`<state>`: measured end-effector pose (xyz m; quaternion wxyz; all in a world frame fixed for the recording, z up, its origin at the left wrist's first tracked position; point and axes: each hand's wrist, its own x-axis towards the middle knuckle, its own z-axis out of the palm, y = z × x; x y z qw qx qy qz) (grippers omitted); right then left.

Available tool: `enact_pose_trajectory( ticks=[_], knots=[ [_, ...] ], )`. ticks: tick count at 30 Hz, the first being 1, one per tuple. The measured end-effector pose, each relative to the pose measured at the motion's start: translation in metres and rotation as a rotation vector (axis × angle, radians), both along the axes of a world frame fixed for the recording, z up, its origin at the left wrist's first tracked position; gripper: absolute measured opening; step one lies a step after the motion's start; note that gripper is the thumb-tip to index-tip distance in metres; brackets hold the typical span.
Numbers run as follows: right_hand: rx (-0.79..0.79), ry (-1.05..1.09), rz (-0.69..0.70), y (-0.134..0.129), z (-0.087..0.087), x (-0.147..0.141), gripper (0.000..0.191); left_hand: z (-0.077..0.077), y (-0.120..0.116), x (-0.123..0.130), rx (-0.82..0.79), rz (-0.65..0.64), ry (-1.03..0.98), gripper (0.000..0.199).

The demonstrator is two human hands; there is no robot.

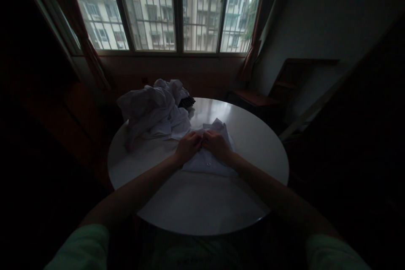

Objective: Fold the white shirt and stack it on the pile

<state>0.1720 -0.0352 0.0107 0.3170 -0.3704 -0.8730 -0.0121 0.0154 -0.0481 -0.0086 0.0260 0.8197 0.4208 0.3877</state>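
A white shirt [202, 166] lies folded on the round white table [202, 206]. What looks like its collar points toward the window. My left hand [189, 145] and my right hand [216, 143] meet over the shirt's upper middle, fingertips almost touching. Both hands have their fingers closed in a pinch on the cloth. Exactly which part sits between the fingertips is too dark to make out. A small shiny spot shows on the fabric just below my right hand.
A crumpled heap of white clothes [155, 112] covers the table's far left, with a dark striped piece [186, 101] beside it. Beyond the table are a barred window [177, 12] and a curtain [87, 50]. A wooden chair [259, 97] stands at the back right.
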Motion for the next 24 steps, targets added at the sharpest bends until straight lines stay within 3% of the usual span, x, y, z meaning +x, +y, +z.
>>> enact_pose_trajectory(
  ticks=[24],
  knots=[
    [0.002,0.039,-0.001,0.0036,-0.0052,0.0004,0.009,0.0001,0.0008,0.0005,-0.013,0.007,-0.013,0.007]
  ],
)
